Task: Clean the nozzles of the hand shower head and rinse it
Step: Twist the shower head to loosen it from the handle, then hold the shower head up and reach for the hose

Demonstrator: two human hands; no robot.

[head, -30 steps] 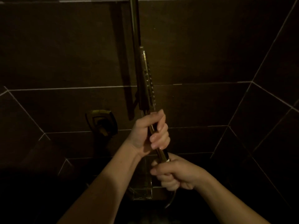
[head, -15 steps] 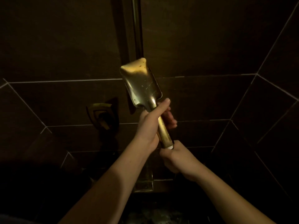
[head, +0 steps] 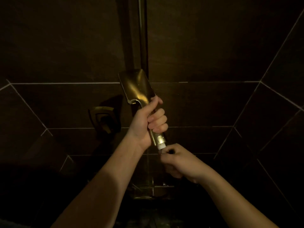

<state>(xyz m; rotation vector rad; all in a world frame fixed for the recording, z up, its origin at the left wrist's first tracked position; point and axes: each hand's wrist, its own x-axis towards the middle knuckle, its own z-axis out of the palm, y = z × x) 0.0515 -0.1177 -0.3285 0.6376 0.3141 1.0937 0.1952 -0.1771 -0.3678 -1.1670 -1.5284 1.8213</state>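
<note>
The gold hand shower head (head: 136,88) stands upright in front of the dark tiled wall, its smooth back turned toward me, so the nozzles are hidden. My left hand (head: 148,122) grips its handle just below the flat head. A white threaded end (head: 160,146) shows at the bottom of the handle. Right under it, my right hand (head: 177,160) is curled around the hose connector, which is mostly hidden inside the fingers. The light is dim.
A vertical shower rail (head: 142,33) runs up the wall behind the head. A gold wall fitting (head: 102,119) sits to the left. Below the hands a small recessed ledge or drain (head: 153,190) glints faintly. Dark tiles close in on both sides.
The shower head has turned from edge-on to showing its back and tilted left. My right hand has slipped down, and the white end of the handle now shows above it.
</note>
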